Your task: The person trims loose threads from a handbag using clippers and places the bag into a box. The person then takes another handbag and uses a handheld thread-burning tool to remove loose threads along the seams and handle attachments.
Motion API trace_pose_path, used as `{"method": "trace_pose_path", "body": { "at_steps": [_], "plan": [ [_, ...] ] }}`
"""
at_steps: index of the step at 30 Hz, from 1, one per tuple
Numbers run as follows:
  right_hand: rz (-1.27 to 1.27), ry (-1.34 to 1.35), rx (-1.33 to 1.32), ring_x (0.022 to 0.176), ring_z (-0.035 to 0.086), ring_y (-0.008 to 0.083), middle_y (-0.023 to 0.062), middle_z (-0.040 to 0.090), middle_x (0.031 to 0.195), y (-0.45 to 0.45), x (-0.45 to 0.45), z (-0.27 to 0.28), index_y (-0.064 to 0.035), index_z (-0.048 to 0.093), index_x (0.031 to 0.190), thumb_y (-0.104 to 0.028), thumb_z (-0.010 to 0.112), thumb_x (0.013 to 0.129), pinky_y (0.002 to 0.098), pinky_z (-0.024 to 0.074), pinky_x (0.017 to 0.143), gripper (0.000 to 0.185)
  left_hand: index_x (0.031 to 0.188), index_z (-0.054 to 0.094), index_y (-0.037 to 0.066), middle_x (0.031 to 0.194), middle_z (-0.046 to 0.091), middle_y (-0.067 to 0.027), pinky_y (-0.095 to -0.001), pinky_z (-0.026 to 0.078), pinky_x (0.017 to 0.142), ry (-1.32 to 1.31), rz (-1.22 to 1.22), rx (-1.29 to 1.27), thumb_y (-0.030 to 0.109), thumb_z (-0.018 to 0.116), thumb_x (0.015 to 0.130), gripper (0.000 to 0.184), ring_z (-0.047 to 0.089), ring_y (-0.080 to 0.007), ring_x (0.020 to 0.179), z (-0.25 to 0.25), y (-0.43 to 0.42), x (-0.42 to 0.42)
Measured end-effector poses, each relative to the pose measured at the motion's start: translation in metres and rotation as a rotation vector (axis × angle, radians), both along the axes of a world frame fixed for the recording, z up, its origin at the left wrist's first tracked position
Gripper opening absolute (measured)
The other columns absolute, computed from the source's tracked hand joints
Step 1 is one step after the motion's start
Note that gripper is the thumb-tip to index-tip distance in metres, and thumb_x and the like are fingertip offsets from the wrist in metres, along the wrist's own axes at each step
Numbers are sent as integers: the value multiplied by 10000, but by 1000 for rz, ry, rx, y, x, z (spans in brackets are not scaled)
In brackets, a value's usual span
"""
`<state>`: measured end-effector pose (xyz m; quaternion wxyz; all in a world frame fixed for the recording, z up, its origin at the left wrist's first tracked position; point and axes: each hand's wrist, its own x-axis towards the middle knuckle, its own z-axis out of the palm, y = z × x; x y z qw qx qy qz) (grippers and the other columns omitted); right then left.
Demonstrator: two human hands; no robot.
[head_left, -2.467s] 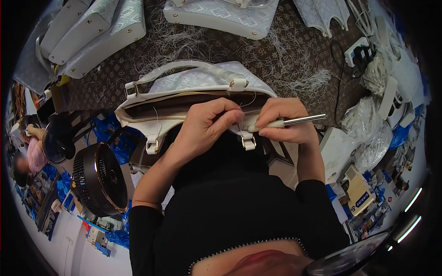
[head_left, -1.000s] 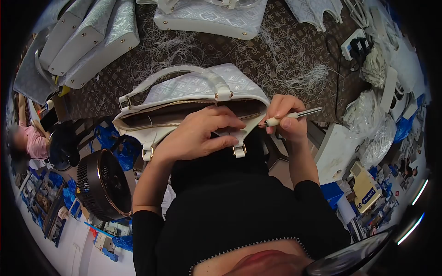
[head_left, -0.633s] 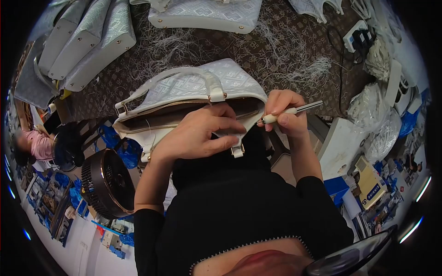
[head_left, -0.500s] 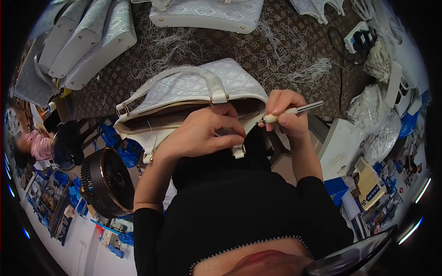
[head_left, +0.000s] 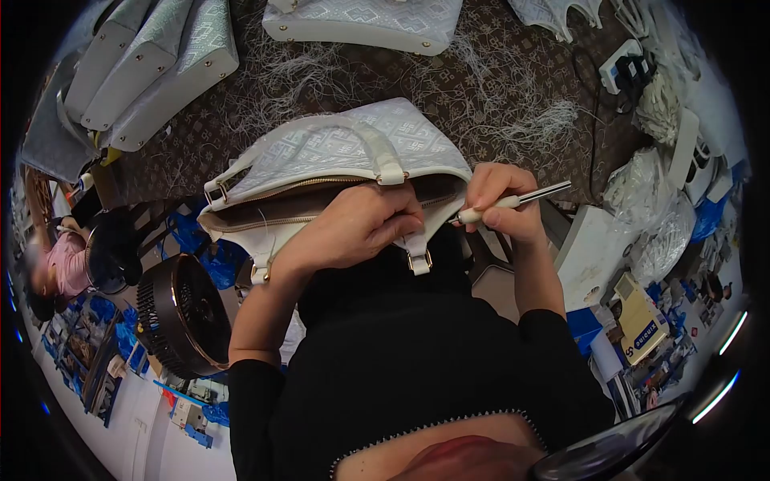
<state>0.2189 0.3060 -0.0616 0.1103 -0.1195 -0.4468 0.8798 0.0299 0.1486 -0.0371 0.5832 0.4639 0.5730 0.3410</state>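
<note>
A white handbag (head_left: pixel 321 152) with a silvery geometric pattern lies in front of me, its zipped top open toward my body. My left hand (head_left: pixel 353 228) reaches over the opening, thumb and fingers closed on the bag's near edge beside a strap tab with a gold buckle (head_left: pixel 421 260). What the fingertips press is partly hidden. In my right hand (head_left: pixel 505 200), a pen-like tool (head_left: pixel 481 215) with a cream grip and a metal rear shaft is pinched. Its thin tip points left at the bag's right corner; whether it touches cannot be made out.
Similar handbags (head_left: pixel 172 80) stand at the back left, and another bag (head_left: pixel 361 24) lies at the back. Loose thread (head_left: pixel 529 120) litters the brown patterned cloth. A black fan (head_left: pixel 184 313) is at left. A power strip (head_left: pixel 622 68) and plastic wrap (head_left: pixel 662 208) are at right.
My left thumb has drawn in against the fingers at the bag's edge. My right hand has shifted slightly, and the tool lies a little lower.
</note>
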Motion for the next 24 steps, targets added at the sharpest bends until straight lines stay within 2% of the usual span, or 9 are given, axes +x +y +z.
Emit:
{"method": "trace_pose_path", "body": {
  "at_steps": [10, 12, 14, 15, 16, 19, 21, 22, 24],
  "plan": [
    [6, -28, -12, 630, 612, 163, 127, 579, 788, 2, -2, -1, 17, 608, 817, -57, 668, 754, 254, 519, 565, 115, 1012, 615, 27, 832, 642, -149, -368, 480, 697, -20, 63, -87, 102, 560, 876, 164, 626, -322, 775, 6, 4, -3],
    [13, -23, -13, 628, 611, 163, 127, 579, 785, 3, -3, -1, 17, 608, 818, -56, 664, 753, 255, 520, 566, 113, 1045, 613, 42, 892, 647, -133, -360, 487, 720, 68, 257, 5, 91, 583, 861, 193, 626, -302, 824, 7, -3, 4],
    [-3, -29, -21, 630, 612, 163, 131, 580, 785, 4, -3, -2, 17, 606, 813, -59, 665, 752, 255, 519, 566, 113, 1052, 612, 47, 930, 644, -128, -355, 489, 732, 106, 236, 71, 92, 600, 854, 204, 621, -295, 854, 21, -16, 2],
    [5, -13, 42, 588, 613, 173, 113, 543, 746, 5, -3, -5, -3, 589, 840, -118, 679, 791, 340, 584, 635, 154, 1059, 611, 52, 968, 641, -122, -351, 491, 743, 142, 207, 137, 94, 616, 846, 216, 617, -288, 884, 31, -25, -1],
    [4, 3, 42, 593, 612, 170, 110, 540, 751, 6, -3, -6, -6, 586, 845, -124, 677, 795, 353, 586, 656, 158, 1053, 612, 53, 1032, 632, -114, -341, 492, 764, 25, 168, 166, 120, 643, 840, 225, 606, -279, 924, 44, -36, -5],
    [0, 21, 34, 600, 606, 162, 101, 533, 769, 6, -5, -7, -17, 570, 850, -145, 663, 806, 363, 583, 689, 164, 984, 629, 10, 875, 664, -101, -304, 508, 658, -181, 41, 200, 153, 660, 843, 203, 643, -233, 748, 82, -81, -41],
    [-9, 20, 28, 595, 599, 159, 97, 523, 766, 6, -7, -6, -21, 560, 861, -154, 649, 810, 355, 580, 690, 167, 952, 636, -6, 767, 663, -87, -263, 490, 588, 23, 442, -69, 196, 692, 828, 243, 635, -170, 645, 101, -128, -54],
    [2, 33, 25, 595, 599, 159, 97, 523, 766, 6, -8, -7, -21, 560, 861, -154, 649, 810, 355, 580, 690, 167, 991, 619, -14, 737, 654, -74, -236, 476, 585, 267, 744, -190, 239, 708, 824, 316, 619, -125, 642, 101, -134, -47],
    [-59, -12, 9, 603, 599, 154, 103, 535, 752, 6, -10, -6, -7, 583, 836, -167, 690, 790, 338, 579, 651, 198, 1059, 598, -15, 734, 646, -62, -233, 477, 608, 306, 998, -339, 285, 696, 838, 385, 612, -114, 673, 83, -137, -44]
  ]
}}
